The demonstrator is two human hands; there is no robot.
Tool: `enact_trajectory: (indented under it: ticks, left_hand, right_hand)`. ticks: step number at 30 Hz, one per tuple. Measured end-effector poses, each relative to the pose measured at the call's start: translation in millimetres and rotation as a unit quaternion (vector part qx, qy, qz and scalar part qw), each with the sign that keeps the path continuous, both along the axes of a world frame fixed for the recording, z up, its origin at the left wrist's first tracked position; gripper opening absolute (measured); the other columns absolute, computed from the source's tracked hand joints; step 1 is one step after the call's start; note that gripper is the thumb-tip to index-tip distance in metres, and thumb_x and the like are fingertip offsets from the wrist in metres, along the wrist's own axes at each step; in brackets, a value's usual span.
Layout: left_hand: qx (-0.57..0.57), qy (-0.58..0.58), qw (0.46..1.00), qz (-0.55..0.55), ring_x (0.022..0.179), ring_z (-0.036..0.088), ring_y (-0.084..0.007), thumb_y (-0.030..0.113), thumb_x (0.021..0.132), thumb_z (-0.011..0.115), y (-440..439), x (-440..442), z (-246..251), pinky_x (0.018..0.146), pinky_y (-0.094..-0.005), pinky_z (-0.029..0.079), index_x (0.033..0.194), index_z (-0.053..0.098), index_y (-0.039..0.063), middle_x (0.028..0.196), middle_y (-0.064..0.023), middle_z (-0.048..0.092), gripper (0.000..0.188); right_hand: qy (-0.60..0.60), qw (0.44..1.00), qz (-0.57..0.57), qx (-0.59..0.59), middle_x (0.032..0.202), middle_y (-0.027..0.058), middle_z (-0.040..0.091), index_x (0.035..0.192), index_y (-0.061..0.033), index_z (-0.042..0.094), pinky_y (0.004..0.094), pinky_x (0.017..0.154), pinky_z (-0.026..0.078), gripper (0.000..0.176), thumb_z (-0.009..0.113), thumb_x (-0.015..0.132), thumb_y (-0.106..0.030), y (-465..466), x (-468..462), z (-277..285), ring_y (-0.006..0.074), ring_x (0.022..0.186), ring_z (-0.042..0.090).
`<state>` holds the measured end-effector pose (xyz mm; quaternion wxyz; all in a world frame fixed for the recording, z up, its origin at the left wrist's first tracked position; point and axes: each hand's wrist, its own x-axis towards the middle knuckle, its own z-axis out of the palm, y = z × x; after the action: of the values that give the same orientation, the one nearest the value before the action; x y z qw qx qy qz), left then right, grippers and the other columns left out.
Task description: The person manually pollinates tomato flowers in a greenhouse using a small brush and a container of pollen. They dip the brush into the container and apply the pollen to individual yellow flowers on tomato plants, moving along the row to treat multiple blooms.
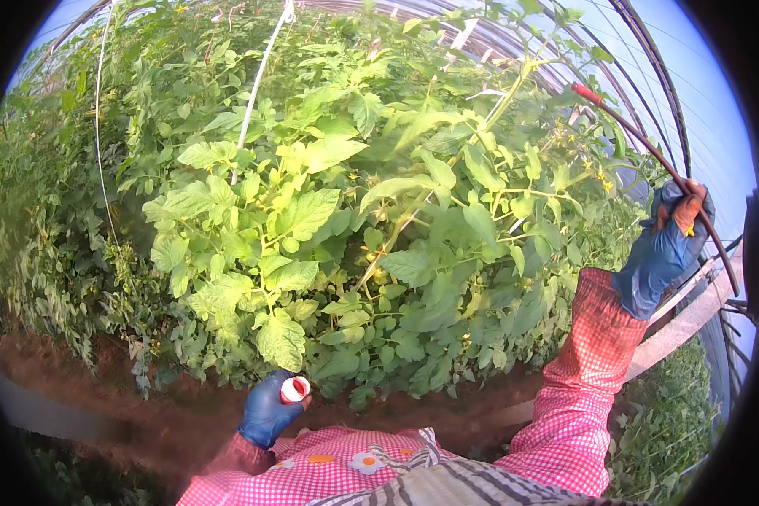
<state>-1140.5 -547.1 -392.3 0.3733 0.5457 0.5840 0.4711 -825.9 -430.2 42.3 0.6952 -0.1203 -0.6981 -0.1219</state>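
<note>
My left hand [269,408], in a blue glove, holds a small white bottle [293,391] whose open mouth shows red inside. My right hand [680,209], in a torn blue glove with bare fingers showing, is raised at the right and grips a thin dark stick [645,142]. The stick's upper end has a red tip [586,94] and points toward the top of a tomato plant. Tomato leaves [310,215] fill the middle, above and beyond my left hand. Yellow tomato flowers [604,179] hang left of my right hand. Small unripe tomatoes [376,265] show among the leaves.
White support strings [256,95] run up through the plants. A slanting tomato stem [411,218] crosses the middle. Brown soil [164,411] lies below the row. At the right, a pale beam [683,322] passes behind my right forearm. Curved greenhouse hoops [661,69] arch overhead.
</note>
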Motion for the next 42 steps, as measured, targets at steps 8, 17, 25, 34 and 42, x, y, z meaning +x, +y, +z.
enact_trajectory:
  ticks: [8,17,25,34,42]
  left_hand:
    - [-0.013,-0.033,0.999,-0.04,0.082,0.065,-0.0181,0.022,0.073,0.08,23.9,-1.9,-24.0,0.073,-0.0309,0.052,0.099,0.065,0.005,0.092,-0.0081,0.068,0.034]
    - [0.007,-0.081,0.996,-0.048,0.093,0.066,-0.019,0.018,0.072,0.08,34.0,-17.1,-15.3,0.082,-0.0324,0.052,0.11,0.062,0.004,0.101,-0.0093,0.069,0.045]
    - [-0.011,-0.007,0.999,-0.045,0.091,0.065,-0.019,0.017,0.071,0.081,33.7,-18.4,-24.9,0.081,-0.0319,0.052,0.109,0.062,0.004,0.1,-0.0085,0.068,0.045]
    - [-0.02,-0.038,0.998,-0.039,0.09,0.063,-0.0182,0.016,0.07,0.081,34.7,-13.5,-22.8,0.081,-0.032,0.051,0.107,0.061,0.004,0.098,-0.0077,0.066,0.044]
    - [-0.055,-0.002,0.998,-0.032,0.082,0.064,-0.0175,0.019,0.072,0.08,30.9,-11.9,-25.3,0.076,-0.0313,0.051,0.101,0.063,0.005,0.09,-0.0075,0.067,0.036]
  right_hand:
    - [-0.052,0.989,-0.129,-0.042,0.076,-0.0045,0.061,0.104,-0.0102,0.063,0.0161,0.047,0.029,0.019,0.054,0.098,-0.026,80.5,-23.2,59.7,0.0002,0.057,0.041]
    - [-0.118,0.979,-0.158,-0.046,0.082,0.0021,0.064,0.104,-0.0028,0.061,0.026,0.077,0.044,0.023,0.056,0.097,-0.024,112.1,-31.6,54.9,0.0103,0.078,0.055]
    - [-0.114,0.983,-0.136,-0.045,0.08,0.0017,0.062,0.103,-0.0028,0.061,0.0253,0.075,0.044,0.021,0.056,0.097,-0.022,108.0,-29.8,48.5,0.0099,0.076,0.055]
    - [-0.1,0.986,-0.124,-0.054,0.08,0.0024,0.062,0.101,-0.0033,0.059,0.0261,0.076,0.045,0.018,0.054,0.098,-0.021,101.0,-30.7,47.9,0.0104,0.077,0.056]
    - [-0.164,0.982,-0.097,-0.01,0.086,0.002,0.063,0.107,-0.007,0.06,0.0263,0.077,0.046,0.015,0.052,0.099,-0.016,110.6,-29.1,49.1,0.0113,0.078,0.058]
